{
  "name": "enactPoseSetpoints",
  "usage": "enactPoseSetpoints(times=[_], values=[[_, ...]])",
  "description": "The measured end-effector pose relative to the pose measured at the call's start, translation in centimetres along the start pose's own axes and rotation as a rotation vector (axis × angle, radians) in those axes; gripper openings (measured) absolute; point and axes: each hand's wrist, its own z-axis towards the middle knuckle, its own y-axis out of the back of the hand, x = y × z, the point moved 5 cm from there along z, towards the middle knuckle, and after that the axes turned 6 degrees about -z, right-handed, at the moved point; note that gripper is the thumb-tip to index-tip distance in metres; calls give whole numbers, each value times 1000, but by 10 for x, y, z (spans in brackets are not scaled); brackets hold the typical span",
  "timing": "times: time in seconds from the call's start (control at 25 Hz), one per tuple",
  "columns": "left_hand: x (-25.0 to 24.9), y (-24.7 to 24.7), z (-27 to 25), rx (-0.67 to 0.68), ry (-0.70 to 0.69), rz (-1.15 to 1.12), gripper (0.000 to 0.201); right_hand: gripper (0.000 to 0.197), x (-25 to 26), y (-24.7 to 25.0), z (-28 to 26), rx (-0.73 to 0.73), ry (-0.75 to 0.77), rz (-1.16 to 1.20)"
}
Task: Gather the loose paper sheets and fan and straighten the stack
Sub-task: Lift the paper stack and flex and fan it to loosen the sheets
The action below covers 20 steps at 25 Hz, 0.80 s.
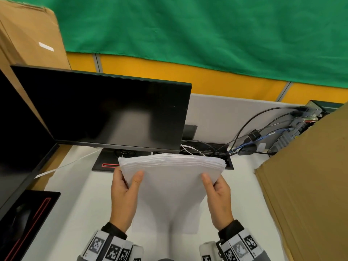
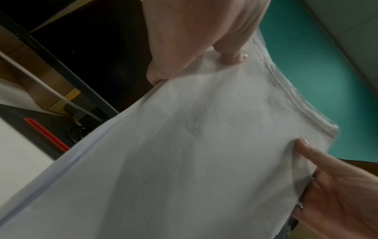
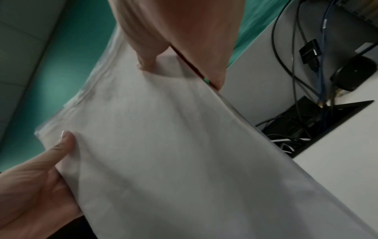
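A thick stack of white paper sheets (image 1: 169, 178) is held upright above the white desk (image 1: 79, 213), bowed so its top edge arches and the sheet edges fan apart. My left hand (image 1: 125, 183) grips the stack's left side, thumb on the near face, fingers behind. My right hand (image 1: 216, 185) grips the right side the same way. In the left wrist view the paper stack (image 2: 184, 145) fills the frame under my left hand (image 2: 196, 53), with the other hand's thumb at lower right. The right wrist view shows the stack (image 3: 163, 145) pinched by my right hand (image 3: 163, 53).
A dark monitor (image 1: 105, 110) stands right behind the stack, with a second screen (image 1: 17, 138) at left. Cables (image 1: 250, 136) and a cable tray lie at the back right. Cardboard sheets (image 1: 305, 185) lean at the right, a cardboard box (image 1: 32, 34) at back left.
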Motion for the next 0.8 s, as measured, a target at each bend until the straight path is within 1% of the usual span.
enactPoseSetpoints(times=[0.12, 0.2, 0.28, 0.36, 0.44, 0.56, 0.64, 0.68, 0.72, 0.76, 0.8], values=[[-16, -9, -1, -82, -80, -63, 23, 15, 21, -7, 2, -75, 75, 72], [-25, -15, 0, -158, -99, -109, 16, 25, 32, -11, 1, -155, 80, 125], [-28, -16, 2, -235, -85, -133, 23, 24, 41, -16, -2, -211, 65, 184], [-24, -11, 7, -292, -73, -143, 21, 44, 44, -19, -5, -249, 36, 183], [-22, -10, 7, -297, -92, -155, 13, 55, 44, -16, -3, -319, 10, 173], [-29, -15, 1, -271, -155, -135, 6, 59, 40, -11, 4, -423, -4, 214], [-35, -17, 1, -274, -187, -92, 5, 61, 44, -14, 6, -438, 26, 194], [-39, -17, 1, -259, -230, -25, 3, 61, 44, -17, 7, -437, 39, 189], [-44, -16, -1, -246, -321, 141, 12, 61, 46, -21, 8, -445, 39, 180], [-53, -20, -2, -198, -448, 442, 29, 59, 46, -25, 10, -457, 43, 180], [-58, -31, -5, -87, -601, 799, 49, 57, 44, -29, 12, -464, 41, 183]])
